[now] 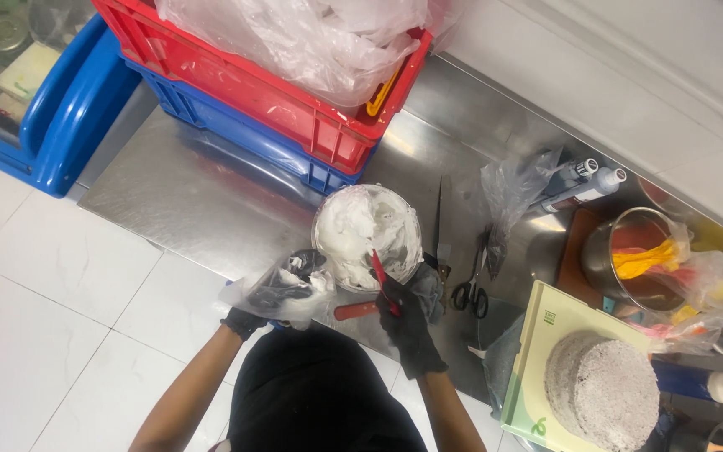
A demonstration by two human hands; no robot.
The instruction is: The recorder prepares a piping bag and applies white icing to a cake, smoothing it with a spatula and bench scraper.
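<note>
Right hand [410, 322] pinching a red spatula [381, 280] in the cream bowl [367, 234] near the counter's [186, 201] front edge; left hand [282, 293] clutching a part-filled bag [294, 289]; bowl remains mostly full.

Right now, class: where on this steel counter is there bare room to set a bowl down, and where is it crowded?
Bare steel lies left of the cream bowl, in front of the blue crate, out to the counter edge. Right of the knife it is crowded: scissors, plastic bag, pot and cake.
</note>
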